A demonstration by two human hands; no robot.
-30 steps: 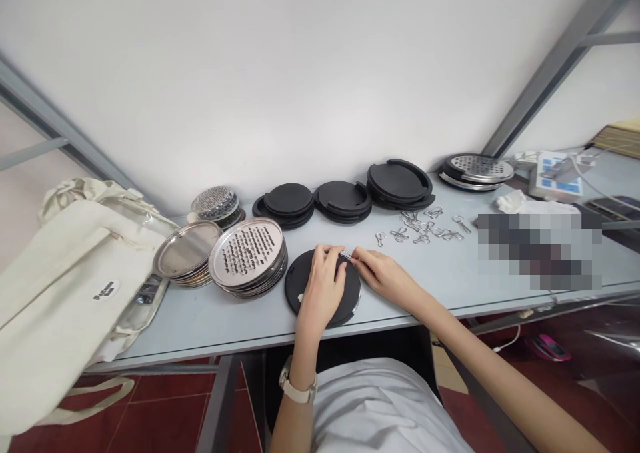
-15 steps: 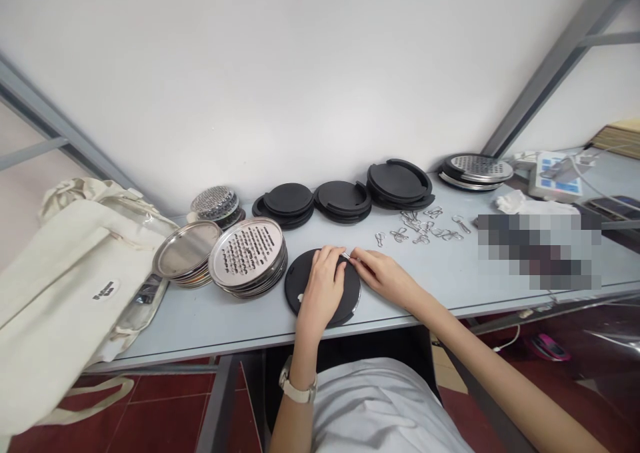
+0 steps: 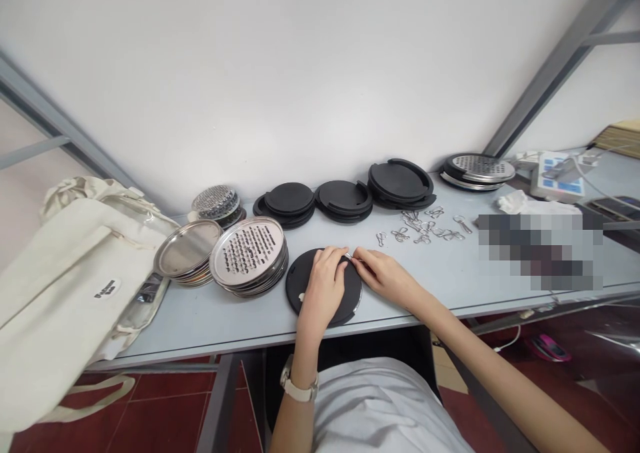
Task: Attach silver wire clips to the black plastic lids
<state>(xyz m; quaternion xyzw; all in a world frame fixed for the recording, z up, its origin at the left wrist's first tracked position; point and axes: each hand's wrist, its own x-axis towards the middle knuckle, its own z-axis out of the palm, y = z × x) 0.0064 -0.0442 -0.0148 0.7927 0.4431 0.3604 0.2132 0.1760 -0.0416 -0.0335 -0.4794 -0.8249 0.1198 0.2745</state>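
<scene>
Touching a disc (image 3: 301, 274), left hand (image 3: 325, 283) has unclear grip; right hand (image 3: 380, 273) pinches a clip (image 3: 349, 256).

We find no legible words: dark lettering blurs on the white oval label (image 3: 107, 288) of a cream fabric bag (image 3: 55, 286); a white mark (image 3: 301, 297) on the black disc (image 3: 300, 274) is indistinct.

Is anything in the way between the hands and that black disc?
No, nothing visible is. The left hand lies right on the disc. The right hand is at its far right edge, pinching a metal piece. The loose clips lie off beyond the right hand.
</scene>
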